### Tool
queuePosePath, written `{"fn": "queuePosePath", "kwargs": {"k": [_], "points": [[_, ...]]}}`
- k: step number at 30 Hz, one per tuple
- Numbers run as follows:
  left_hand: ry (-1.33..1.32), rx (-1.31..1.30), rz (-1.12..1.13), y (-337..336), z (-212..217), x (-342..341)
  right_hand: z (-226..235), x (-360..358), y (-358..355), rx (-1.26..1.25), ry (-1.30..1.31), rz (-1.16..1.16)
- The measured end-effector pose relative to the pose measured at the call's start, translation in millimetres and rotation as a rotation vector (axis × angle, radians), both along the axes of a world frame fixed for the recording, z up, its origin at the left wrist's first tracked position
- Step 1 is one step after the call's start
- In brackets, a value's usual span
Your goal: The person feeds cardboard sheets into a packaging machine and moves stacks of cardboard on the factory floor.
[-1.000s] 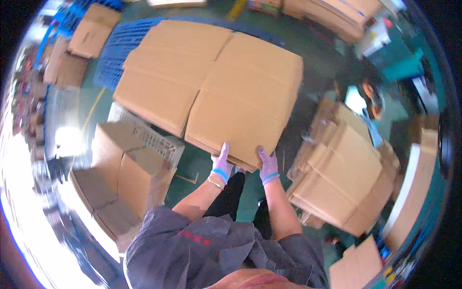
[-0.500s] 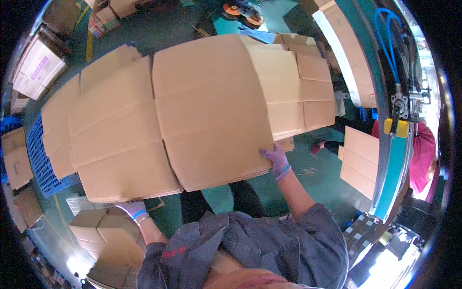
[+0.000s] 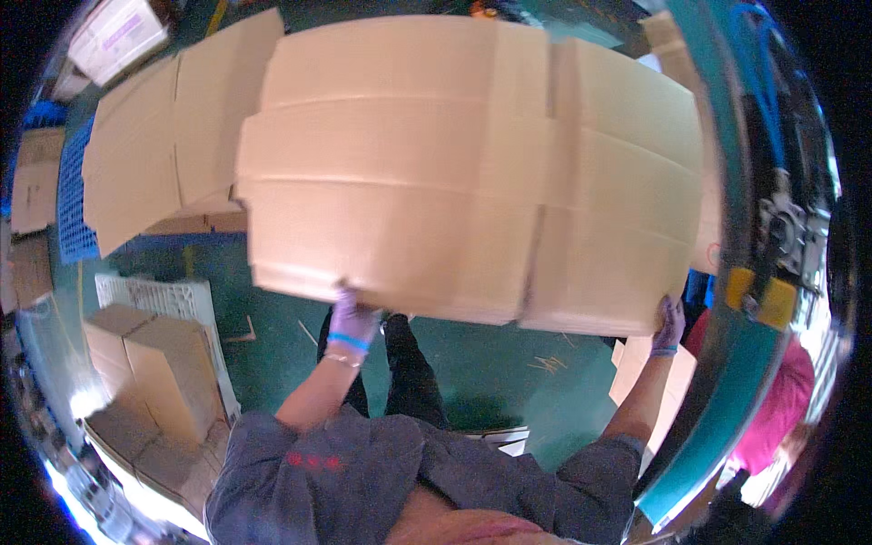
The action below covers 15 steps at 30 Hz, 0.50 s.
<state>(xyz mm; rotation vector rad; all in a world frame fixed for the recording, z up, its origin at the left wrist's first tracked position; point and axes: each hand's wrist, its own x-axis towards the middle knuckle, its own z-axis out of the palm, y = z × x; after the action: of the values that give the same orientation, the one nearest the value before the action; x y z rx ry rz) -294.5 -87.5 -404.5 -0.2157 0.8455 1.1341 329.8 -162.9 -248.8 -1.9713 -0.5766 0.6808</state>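
Observation:
A wide stack of flat, unfolded cardboard box blanks [image 3: 391, 154] spans the space in front of me, creased into panels. My left hand [image 3: 352, 318], in a pale purple glove, is closed on the stack's near edge, left of its middle. At the near right corner my right hand [image 3: 670, 322], gloved alike, is wrapped round the edge. The fingers under the cardboard are hidden in both cases. More flat cardboard blanks [image 3: 136, 150] lie to the left on a blue plastic pallet [image 3: 76, 204], apart from the held stack.
A machine with a green rail [image 3: 718, 427] and yellow blocks [image 3: 772, 304] runs close along the right. Beyond it is a person in a red top [image 3: 781, 400]. Cartons [image 3: 168, 363] stand at lower left beside a white slatted pallet [image 3: 154, 292]. Scraps [image 3: 548, 363] lie on the green floor.
The held stack has moved right toward the machine, away from the blanks on the blue pallet. Both hands have travelled right with it, and my view has shifted.

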Motion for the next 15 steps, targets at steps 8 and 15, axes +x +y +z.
{"fn": "queuePosePath", "kwargs": {"k": [8, 15], "points": [[0.239, -0.128, -0.800, -11, -54, 83, -174, -209, 127, -0.611, -0.841, 0.794], [1.180, 0.215, -0.708, 75, -37, 2, -223, -293, 142, -0.604, -0.829, 0.601]]}}
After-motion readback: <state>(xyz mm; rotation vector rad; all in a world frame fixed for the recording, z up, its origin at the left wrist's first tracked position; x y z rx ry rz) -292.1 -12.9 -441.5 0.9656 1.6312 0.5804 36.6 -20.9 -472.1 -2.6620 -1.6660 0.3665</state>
